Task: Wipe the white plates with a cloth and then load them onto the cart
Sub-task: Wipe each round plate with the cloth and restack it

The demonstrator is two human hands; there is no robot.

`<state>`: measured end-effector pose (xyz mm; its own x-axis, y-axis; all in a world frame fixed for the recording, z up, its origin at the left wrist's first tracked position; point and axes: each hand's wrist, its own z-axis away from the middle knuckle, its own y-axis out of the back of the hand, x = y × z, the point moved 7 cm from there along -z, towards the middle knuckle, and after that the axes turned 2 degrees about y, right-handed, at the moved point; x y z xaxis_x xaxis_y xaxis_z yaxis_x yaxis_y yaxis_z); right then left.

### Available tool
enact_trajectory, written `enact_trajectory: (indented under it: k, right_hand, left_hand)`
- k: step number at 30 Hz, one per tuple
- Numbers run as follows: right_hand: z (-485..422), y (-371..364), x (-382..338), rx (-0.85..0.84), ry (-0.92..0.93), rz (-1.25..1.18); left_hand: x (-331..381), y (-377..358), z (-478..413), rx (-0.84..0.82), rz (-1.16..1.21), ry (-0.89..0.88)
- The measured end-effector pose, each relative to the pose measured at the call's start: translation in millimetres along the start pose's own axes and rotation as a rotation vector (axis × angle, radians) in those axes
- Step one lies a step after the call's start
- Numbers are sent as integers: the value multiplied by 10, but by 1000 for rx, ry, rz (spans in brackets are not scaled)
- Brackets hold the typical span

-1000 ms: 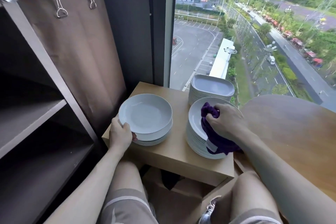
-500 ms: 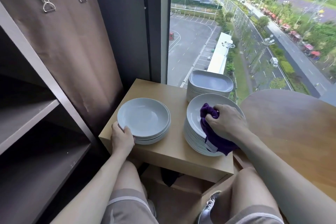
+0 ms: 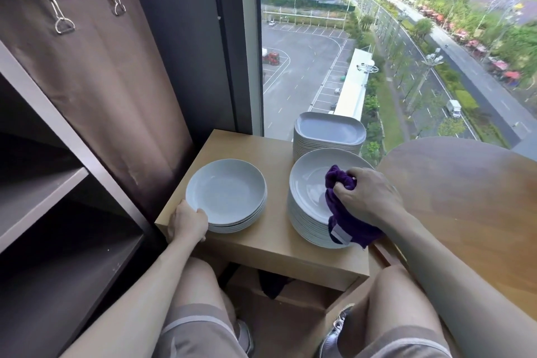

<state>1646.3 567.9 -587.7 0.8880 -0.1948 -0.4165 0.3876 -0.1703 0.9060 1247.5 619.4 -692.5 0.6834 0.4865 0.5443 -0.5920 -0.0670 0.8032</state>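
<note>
A low stack of round white plates (image 3: 226, 192) lies on the left part of a small wooden side table (image 3: 270, 241). My left hand (image 3: 187, 224) grips the near-left edge of that stack. To the right stands a taller stack of round white plates (image 3: 309, 197). My right hand (image 3: 369, 197) holds a bunched purple cloth (image 3: 343, 212) against the top plate's right side. The cloth hangs over the near rim.
A stack of square white plates (image 3: 328, 136) stands behind, by the window. The cart's grey shelves (image 3: 43, 197) are on the left, with a brown fabric cover (image 3: 96, 67) hanging beside them. A round wooden table (image 3: 470, 197) is on the right. My knees are under the side table.
The left stack has come down from slightly lifted to resting flat on the table, with my left hand still at its edge. My right hand stays on the cloth.
</note>
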Motion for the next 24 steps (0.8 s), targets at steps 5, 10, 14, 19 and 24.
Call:
enact_trajectory:
  k: [5,10,14,19,24]
  right_hand:
    - [0,37,118,-3,-23,-31]
    - [-18,36,144,-21,-29,-57]
    - [-51,96,198,-31,-36,-51]
    - [-67,297,414,58,-48,52]
    - [-234,253,463,82,-36,339]
  left_hand:
    - [194,209,70,47,-50,-20]
    - [1034,84,429,-149,76,-383]
    - [1618,-346,862,-457,92,-616]
    - [1764,-817,1085,-631,59,-630]
    - [1656,-939,1140,-619,237,-552]
